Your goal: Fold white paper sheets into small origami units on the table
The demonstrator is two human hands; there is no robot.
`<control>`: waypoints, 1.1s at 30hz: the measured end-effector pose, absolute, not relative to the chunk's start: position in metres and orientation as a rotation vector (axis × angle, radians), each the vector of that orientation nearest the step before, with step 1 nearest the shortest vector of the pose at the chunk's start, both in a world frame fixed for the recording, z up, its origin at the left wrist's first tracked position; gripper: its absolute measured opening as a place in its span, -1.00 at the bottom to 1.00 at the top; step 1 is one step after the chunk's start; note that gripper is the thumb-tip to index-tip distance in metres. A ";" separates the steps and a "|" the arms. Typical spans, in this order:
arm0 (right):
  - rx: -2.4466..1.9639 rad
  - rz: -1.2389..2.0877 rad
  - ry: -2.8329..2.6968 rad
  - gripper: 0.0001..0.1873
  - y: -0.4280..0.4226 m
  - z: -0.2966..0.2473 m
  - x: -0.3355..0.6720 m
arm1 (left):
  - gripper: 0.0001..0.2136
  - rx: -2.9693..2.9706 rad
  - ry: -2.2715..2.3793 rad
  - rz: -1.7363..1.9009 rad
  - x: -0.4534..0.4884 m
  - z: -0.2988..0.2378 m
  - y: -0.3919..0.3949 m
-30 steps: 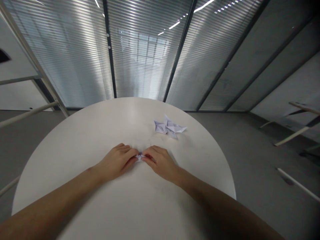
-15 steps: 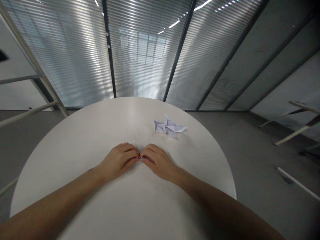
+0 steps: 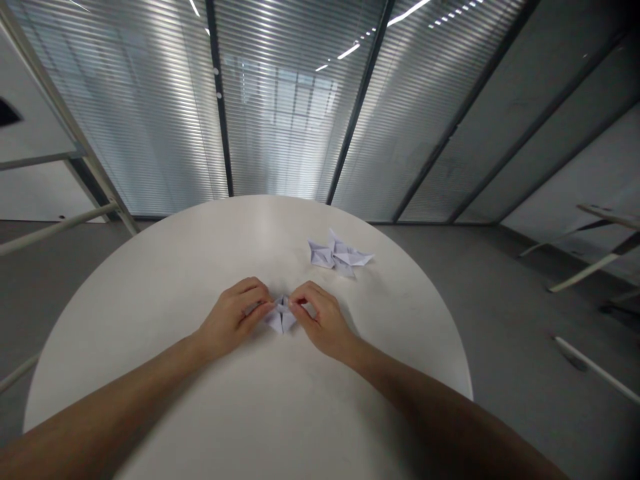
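Note:
Between my two hands is a small piece of folded white paper (image 3: 282, 321), low over the round table, with creased flaps and a point toward me. My left hand (image 3: 235, 312) pinches its left side between thumb and fingers. On the opposite side, my right hand (image 3: 320, 317) has thumb and forefinger pinched at the paper's upper right edge. The fingertips cover parts of both sides. Beyond my right hand lie folded paper figures (image 3: 343, 255) with pointed tips, close together; I cannot tell how many pieces they are.
The round white table (image 3: 260, 413) fills the middle of the view. Behind it stand glass panels with blinds (image 3: 285, 133). A pale metal frame (image 3: 55, 230) is at the left, and table legs (image 3: 583, 272) show at the right.
My hands have moved slightly apart, and the folded paper that they mostly covered now shows between them. The paper figures beyond have stayed in place.

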State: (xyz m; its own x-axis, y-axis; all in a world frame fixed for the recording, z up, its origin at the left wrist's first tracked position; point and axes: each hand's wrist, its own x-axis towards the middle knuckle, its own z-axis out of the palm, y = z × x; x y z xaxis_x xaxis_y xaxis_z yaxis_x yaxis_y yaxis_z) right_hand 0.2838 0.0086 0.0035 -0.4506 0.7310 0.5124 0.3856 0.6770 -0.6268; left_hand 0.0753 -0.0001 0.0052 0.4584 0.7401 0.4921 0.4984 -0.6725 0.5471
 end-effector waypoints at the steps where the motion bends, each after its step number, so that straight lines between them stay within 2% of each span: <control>1: -0.875 0.550 -2.042 -0.88 0.009 0.004 0.285 | -0.84 2.358 1.062 1.075 0.075 0.006 0.000; 12: -0.982 0.535 -1.724 -0.89 0.030 0.003 0.303 | -0.84 1.921 1.354 1.362 0.057 0.000 0.017; 21: -1.010 0.673 -1.572 -0.90 0.042 -0.008 0.307 | -0.79 1.316 1.276 1.481 0.054 -0.003 0.027; 30: -1.091 0.751 -1.533 -0.87 0.048 -0.011 0.308 | -0.82 1.203 1.176 1.542 0.054 -0.009 0.032; 33: -1.129 0.639 -1.704 -0.89 0.044 -0.004 0.312 | -0.81 1.224 1.202 1.528 0.051 -0.008 0.032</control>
